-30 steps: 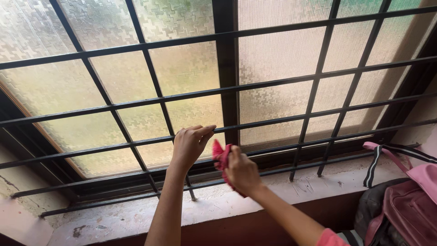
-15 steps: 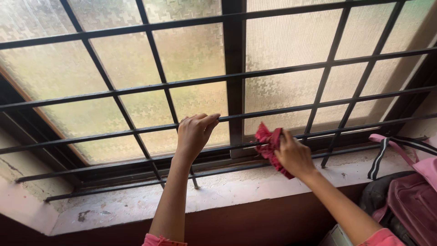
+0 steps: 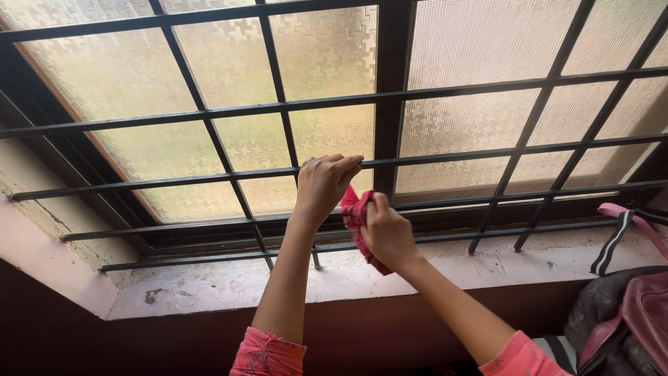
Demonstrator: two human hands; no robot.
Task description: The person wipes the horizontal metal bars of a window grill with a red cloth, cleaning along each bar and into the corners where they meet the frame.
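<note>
Red cloth (image 3: 356, 221) in rt hand (image 3: 387, 233) grip, lt hand (image 3: 324, 184) on bar (image 3: 445, 159)

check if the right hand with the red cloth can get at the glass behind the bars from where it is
Probably yes. The right hand holds the red cloth against the bars, and the gaps between them look wider than the hand, so little blocks the glass except the bars themselves.

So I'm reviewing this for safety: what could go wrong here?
The left hand grips a thin grille bar with the arm stretched up; a slip might knock knuckles on the metal. The red cloth, bunched in the right hand, could snag where bars cross. Grit on the sill may smear.
</note>
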